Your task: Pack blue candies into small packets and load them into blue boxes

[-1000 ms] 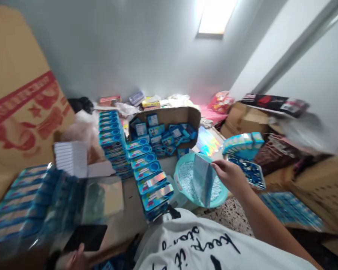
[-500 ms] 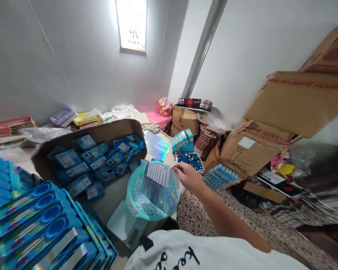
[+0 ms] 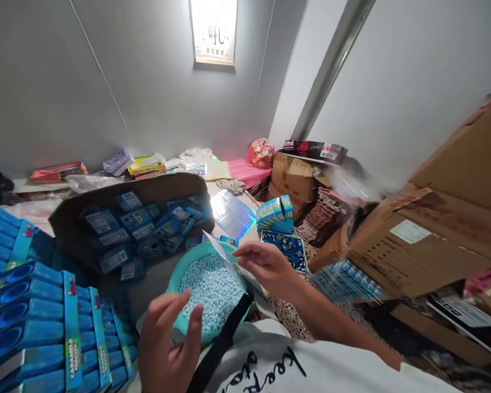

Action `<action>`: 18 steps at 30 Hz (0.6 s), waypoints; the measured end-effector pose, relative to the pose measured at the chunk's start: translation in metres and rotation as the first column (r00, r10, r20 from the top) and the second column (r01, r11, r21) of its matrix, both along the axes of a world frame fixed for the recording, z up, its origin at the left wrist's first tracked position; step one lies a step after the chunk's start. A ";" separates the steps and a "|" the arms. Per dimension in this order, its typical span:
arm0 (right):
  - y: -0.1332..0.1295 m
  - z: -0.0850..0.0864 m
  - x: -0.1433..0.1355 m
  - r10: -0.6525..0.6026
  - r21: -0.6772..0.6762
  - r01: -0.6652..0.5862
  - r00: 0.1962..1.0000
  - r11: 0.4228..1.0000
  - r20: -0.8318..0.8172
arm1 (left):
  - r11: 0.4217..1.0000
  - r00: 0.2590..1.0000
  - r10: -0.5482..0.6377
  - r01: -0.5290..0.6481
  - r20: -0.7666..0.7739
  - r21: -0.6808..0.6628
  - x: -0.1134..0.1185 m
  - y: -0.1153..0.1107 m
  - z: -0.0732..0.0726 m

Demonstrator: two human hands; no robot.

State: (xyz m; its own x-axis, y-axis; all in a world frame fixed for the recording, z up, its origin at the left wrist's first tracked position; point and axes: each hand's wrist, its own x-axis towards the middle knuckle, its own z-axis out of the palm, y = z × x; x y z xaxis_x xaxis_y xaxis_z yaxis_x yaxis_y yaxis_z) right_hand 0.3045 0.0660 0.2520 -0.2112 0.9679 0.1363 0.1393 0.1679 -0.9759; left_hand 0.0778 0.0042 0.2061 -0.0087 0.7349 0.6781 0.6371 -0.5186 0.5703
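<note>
A turquoise basin (image 3: 172, 284) full of small pale-blue beads or pellets (image 3: 213, 289) sits in front of me. At its right rim, my right hand (image 3: 265, 265) grips a thin, shiny sheet (image 3: 221, 251), which is tilted and seen nearly edge-on. My left hand (image 3: 169, 344) is raised at the basin's near left side, fingers apart, holding nothing. A black strap (image 3: 225, 333) crosses the near edge of the basin.
On the left are stacked blue packs (image 3: 28, 322) and a cardboard carton (image 3: 65, 215) holding small blue boxes (image 3: 137, 218). Beyond the basin lie a holographic sheet (image 3: 233, 213), upright blue boxes (image 3: 275, 215) and a tray of blue caps (image 3: 286, 251). Large cartons (image 3: 396, 245) crowd the right.
My left hand has come into view at the lower left. The sheet has turned from facing me to nearly edge-on, uncovering the pellets. The whole view has swung left.
</note>
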 end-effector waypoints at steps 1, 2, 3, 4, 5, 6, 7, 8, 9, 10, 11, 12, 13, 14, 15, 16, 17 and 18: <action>0.000 0.003 -0.002 0.009 -0.019 -0.011 0.996 1.000 -0.089 | 0.999 0.998 -0.036 0.036 -0.056 -0.011 0.009 0.010 0.009; -0.001 0.005 -0.004 0.021 -0.040 -0.028 0.985 0.999 -0.173 | 0.997 0.992 -0.082 0.083 -0.100 0.007 0.016 0.020 0.017; -0.001 0.006 -0.006 0.037 -0.062 -0.053 0.970 0.997 -0.241 | 0.992 0.987 -0.107 0.115 -0.122 0.058 0.021 0.029 0.023; -0.001 0.006 -0.009 0.053 -0.083 -0.082 0.953 0.993 -0.297 | 0.984 0.978 -0.144 0.158 -0.150 0.080 0.025 0.037 0.027; -0.002 0.006 -0.011 0.066 -0.104 -0.107 0.937 0.989 -0.342 | 0.977 0.969 -0.177 0.194 -0.174 0.087 0.028 0.042 0.029; -0.002 0.005 -0.014 0.071 -0.128 -0.128 0.923 0.984 -0.379 | 0.973 0.960 -0.203 0.220 -0.194 0.068 0.029 0.045 0.031; -0.003 0.004 -0.017 0.066 -0.153 -0.139 0.912 0.978 -0.406 | 0.971 0.951 -0.226 0.237 -0.208 0.030 0.030 0.046 0.031; -0.003 0.003 -0.019 0.050 -0.180 -0.139 0.903 0.974 -0.427 | 0.970 0.946 -0.239 0.242 -0.218 -0.013 0.029 0.046 0.031; -0.004 0.002 -0.022 0.027 -0.206 -0.131 0.896 0.970 -0.444 | 0.971 0.947 -0.237 0.234 -0.216 -0.042 0.028 0.044 0.030; -0.004 0.001 -0.024 0.004 -0.228 -0.121 0.890 0.966 -0.455 | 0.974 0.953 -0.228 0.223 -0.199 -0.048 0.027 0.042 0.030; -0.005 0.001 -0.025 -0.005 -0.242 -0.120 0.888 0.963 -0.460 | 0.977 0.962 -0.215 0.212 -0.170 -0.033 0.026 0.040 0.031; -0.005 0.000 -0.026 0.013 -0.243 -0.139 0.889 0.960 -0.458 | 0.980 0.971 -0.197 0.197 -0.137 -0.017 0.024 0.038 0.032; -0.005 0.000 -0.027 0.060 -0.233 -0.182 0.891 0.955 -0.450 | 0.984 0.980 -0.175 0.174 -0.099 -0.021 0.023 0.036 0.033; -0.006 0.000 -0.027 0.121 -0.218 -0.236 0.890 0.947 -0.439 | 0.987 0.986 -0.154 0.151 -0.064 -0.053 0.022 0.035 0.034; -0.006 0.000 -0.026 0.179 -0.206 -0.289 0.885 0.935 -0.430 | 0.986 0.990 -0.136 0.132 -0.038 -0.107 0.021 0.034 0.036; -0.007 0.000 -0.025 0.221 -0.196 -0.328 0.877 0.924 -0.427 | 0.977 0.992 -0.127 0.121 -0.025 -0.174 0.020 0.032 0.038; -0.007 -0.001 -0.024 0.235 -0.191 -0.344 0.870 0.919 -0.433 | 0.965 0.992 -0.126 0.118 -0.019 -0.236 0.019 0.031 0.039; -0.008 -0.001 -0.023 0.226 -0.193 -0.338 0.868 0.921 -0.443 | 0.953 0.991 -0.134 0.126 -0.012 -0.275 0.019 0.030 0.040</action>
